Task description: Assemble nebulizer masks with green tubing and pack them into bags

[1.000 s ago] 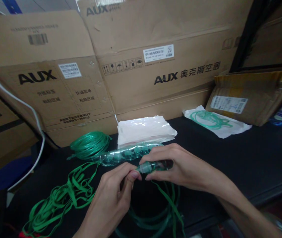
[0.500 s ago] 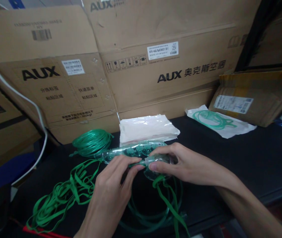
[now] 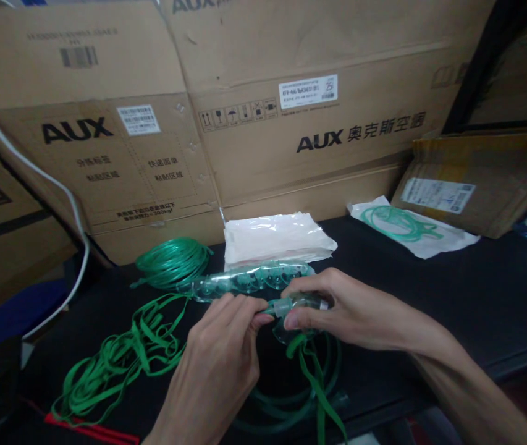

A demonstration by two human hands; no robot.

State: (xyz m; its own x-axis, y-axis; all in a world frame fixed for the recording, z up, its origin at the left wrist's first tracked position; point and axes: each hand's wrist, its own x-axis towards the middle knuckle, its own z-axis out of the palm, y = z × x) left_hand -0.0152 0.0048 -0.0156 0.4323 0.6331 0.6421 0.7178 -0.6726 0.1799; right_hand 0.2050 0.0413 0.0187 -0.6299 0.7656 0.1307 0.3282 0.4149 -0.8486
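Note:
My right hand is closed around a clear green oxygen mask, its connector pointing left. Thumb and fingers of my left hand pinch the end of a green tube at that connector. The join itself is partly hidden by my fingers. Below the mask hangs a green elastic strap, and the clear green tubing loops under it on the black table. Just behind my hands lies a row of nested clear green masks.
A coil of green tubing and a heap of green straps lie at the left. White packets are stacked behind. A packet with tubing sits at the right beside a cardboard box. Large cartons form the back.
My left hand has shifted slightly right and its fingers have closed more tightly at the connector. The mask in my right hand has turned a little.

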